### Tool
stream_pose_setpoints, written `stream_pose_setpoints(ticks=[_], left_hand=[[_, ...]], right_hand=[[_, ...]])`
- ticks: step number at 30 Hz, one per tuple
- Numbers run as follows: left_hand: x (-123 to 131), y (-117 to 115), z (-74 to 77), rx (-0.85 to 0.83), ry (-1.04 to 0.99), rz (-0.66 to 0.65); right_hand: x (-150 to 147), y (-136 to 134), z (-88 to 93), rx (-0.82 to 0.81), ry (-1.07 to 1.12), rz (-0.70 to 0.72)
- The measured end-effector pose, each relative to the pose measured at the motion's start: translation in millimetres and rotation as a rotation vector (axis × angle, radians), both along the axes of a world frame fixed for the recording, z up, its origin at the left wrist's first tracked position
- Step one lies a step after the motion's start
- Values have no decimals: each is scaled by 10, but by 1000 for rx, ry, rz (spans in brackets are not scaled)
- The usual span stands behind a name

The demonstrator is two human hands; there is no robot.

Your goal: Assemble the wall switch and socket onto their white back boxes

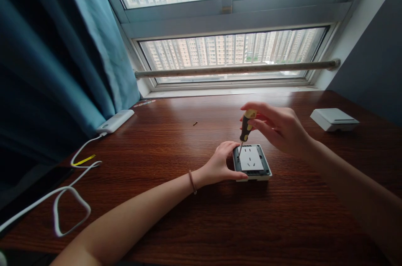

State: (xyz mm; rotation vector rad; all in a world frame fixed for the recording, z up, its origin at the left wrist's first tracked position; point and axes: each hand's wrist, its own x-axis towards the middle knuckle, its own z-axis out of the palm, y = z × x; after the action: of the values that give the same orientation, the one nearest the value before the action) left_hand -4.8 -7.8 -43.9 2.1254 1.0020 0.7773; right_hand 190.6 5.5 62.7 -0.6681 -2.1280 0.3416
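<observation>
Right of the frame's centre, the left hand (222, 164) clasps the coverless wall socket (253, 160) while the right hand (278, 125) grips a screwdriver (246, 129) at its left side, the screw-work seemingly unfinished, one screw (195, 123) lying loose on the surface (176, 144).

The table is big, flat dark reddish-brown wood (292, 220), a bit shiny, with thin lines in it. Near the middle sits a square white and dark gray wall socket (251, 160), with its holes facing up. Farther back lies a tiny brownish metal screw (195, 123). A square white plastic box (334, 120) sits on the far right. On the left is a long white plastic block (117, 121), joined to a loopy white cord (59, 191). A thin yellow strip (84, 160) touches the cord.
</observation>
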Motion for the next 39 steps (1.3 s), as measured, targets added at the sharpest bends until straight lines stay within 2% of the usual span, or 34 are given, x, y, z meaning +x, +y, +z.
stream_pose_setpoints(ticks=[12, 20, 39], left_hand=[[-4, 3, -6, 9, 15, 0], [-3, 0, -8, 4, 8, 4], [-10, 6, -6, 10, 5, 1]], right_hand=[[-14, -9, 17, 85, -43, -41], [-27, -56, 59, 254, -115, -63], [-27, -29, 46, 231, -126, -180]])
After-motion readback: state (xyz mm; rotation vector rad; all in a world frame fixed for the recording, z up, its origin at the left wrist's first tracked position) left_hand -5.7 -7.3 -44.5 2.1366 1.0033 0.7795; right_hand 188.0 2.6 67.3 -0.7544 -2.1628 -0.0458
